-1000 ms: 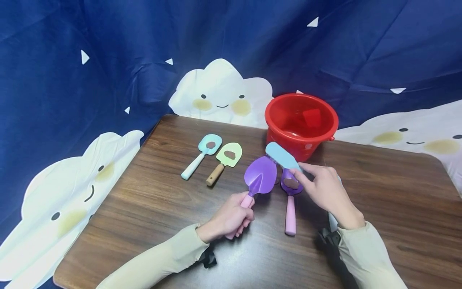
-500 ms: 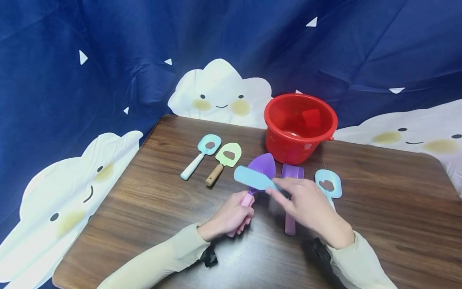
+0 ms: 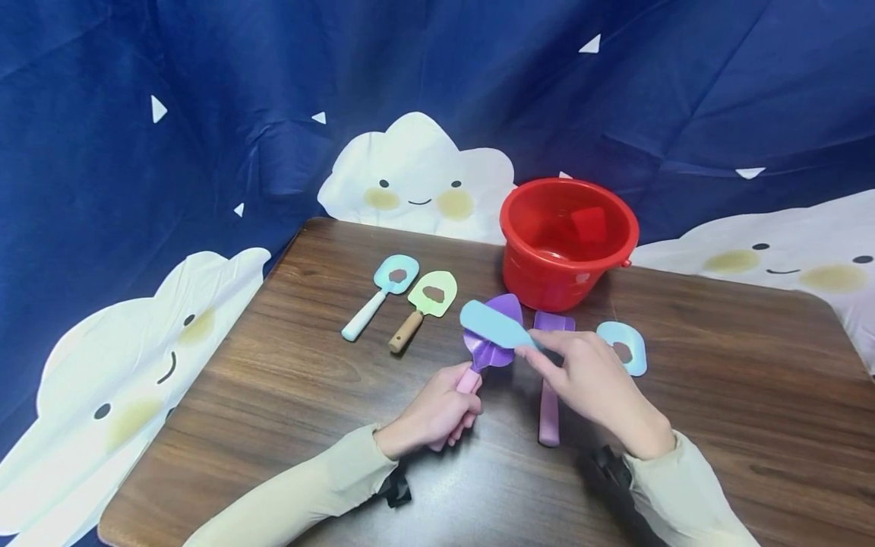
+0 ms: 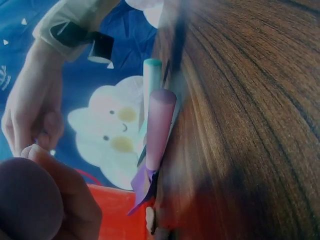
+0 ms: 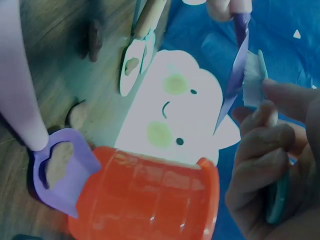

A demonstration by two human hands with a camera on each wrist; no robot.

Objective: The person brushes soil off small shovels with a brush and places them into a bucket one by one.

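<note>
My left hand (image 3: 440, 410) grips the pink handle of a purple trowel (image 3: 509, 308), its blade raised above the table and pointing away. In my right hand (image 3: 591, 380) is a light blue brush (image 3: 495, 323), held by its handle, lying across the trowel's blade in the head view. The right wrist view shows its white bristles (image 5: 252, 80) against or very close to the blade. Beneath my right hand, a purple scoop (image 3: 549, 414) with a pink handle lies on the table, partly hidden. Just right of it is a light blue shovel (image 3: 636, 349) with a brown patch, its handle covered.
A red bucket (image 3: 547, 277) stands at the table's back edge, with a red square shape inside. To the left on the wooden table (image 3: 273, 425) lie a light blue shovel (image 3: 369, 313) and a green trowel (image 3: 444, 285), each with a brown patch. A cloud-printed blue cloth hangs behind.
My right hand has carried the brush leftward from in front of the bucket onto the trowel's blade, then slightly back to the right. My left hand keeps the trowel nearly still.
</note>
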